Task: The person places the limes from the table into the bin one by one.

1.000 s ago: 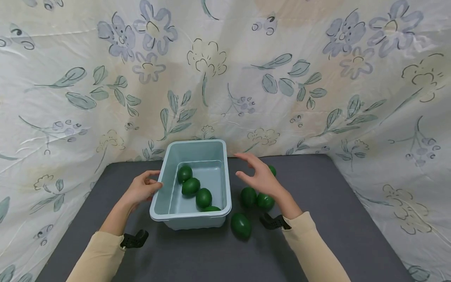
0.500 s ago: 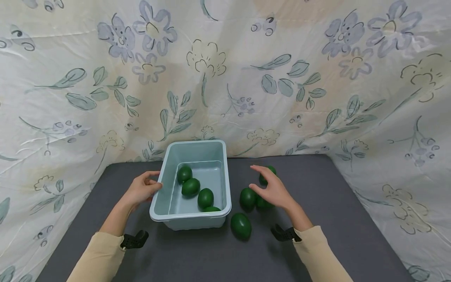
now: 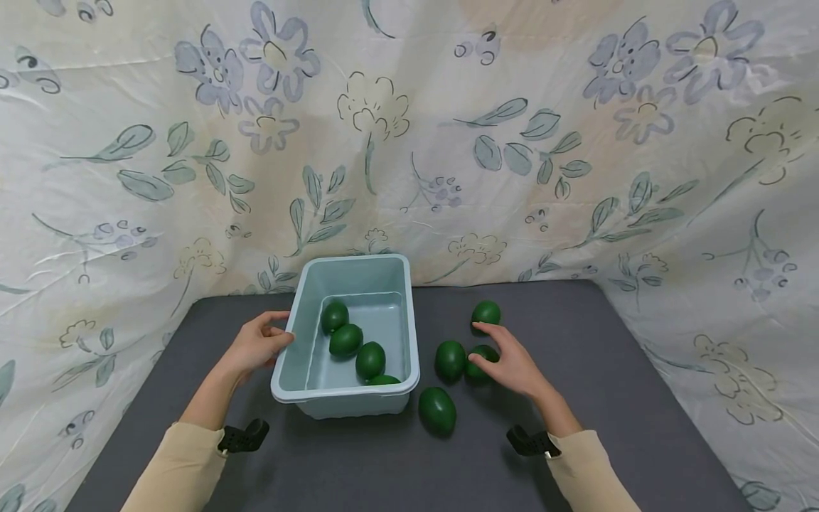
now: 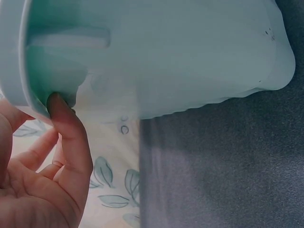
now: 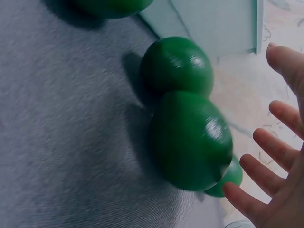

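Note:
A pale teal plastic bin [image 3: 412, 334] stands on the dark grey mat and holds several green egg-shaped fruits [image 3: 346, 340]. My left hand [image 3: 278, 331] holds the bin's left rim, thumb on top. In the left wrist view a fingertip [image 4: 59, 102] sits under the rim's lip [image 4: 19, 80]. My right hand [image 3: 493, 348] hovers with spread, straight fingers over one loose green fruit [image 3: 480, 353]. The right wrist view shows that fruit [image 5: 192, 140] close to the fingers [image 5: 280, 147], with a small gap between them.
More loose green fruits lie right of the bin: one beside the bin [image 3: 451, 359], one farther back [image 3: 486, 311], one near the bin's front corner [image 3: 438, 410]. Flowered cloth [image 3: 409, 142] walls the mat [image 3: 608, 370] at the back and both sides.
My right hand moved from above the bin's right rim rightward and down to the loose fruits, uncovering the far one. The left hand and bin stayed put.

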Demonstrator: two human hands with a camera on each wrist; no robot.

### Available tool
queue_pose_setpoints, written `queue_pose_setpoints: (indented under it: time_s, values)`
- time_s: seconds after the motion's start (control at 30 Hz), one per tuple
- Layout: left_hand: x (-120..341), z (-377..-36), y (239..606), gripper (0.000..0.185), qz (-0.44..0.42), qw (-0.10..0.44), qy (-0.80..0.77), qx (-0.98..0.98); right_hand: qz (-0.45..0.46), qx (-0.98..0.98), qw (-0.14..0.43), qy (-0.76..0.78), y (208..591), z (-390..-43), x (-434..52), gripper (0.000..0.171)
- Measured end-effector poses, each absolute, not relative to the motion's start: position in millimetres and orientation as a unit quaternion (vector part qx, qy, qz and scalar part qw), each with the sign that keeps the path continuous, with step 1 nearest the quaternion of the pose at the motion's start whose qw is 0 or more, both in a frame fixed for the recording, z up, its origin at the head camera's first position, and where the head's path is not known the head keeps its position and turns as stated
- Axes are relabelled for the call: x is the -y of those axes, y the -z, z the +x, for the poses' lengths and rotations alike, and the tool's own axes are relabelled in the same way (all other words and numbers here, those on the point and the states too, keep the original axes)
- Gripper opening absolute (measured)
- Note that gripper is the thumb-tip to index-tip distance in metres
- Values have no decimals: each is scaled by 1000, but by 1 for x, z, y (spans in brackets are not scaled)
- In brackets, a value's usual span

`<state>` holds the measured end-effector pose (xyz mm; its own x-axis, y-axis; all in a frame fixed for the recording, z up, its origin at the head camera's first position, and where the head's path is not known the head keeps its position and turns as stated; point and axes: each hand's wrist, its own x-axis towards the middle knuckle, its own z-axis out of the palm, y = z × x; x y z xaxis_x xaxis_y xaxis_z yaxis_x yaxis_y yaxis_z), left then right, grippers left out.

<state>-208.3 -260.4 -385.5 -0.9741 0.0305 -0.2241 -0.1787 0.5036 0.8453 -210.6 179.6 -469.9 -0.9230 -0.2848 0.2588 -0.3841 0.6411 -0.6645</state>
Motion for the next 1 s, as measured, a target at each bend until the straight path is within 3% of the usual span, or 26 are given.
queue_pose_setpoints:
  time_s: [1.0]
  values:
    - [258,-206,385,57,-45,106,-502,-857,102,915,43,-387,505,-208,-178,64]
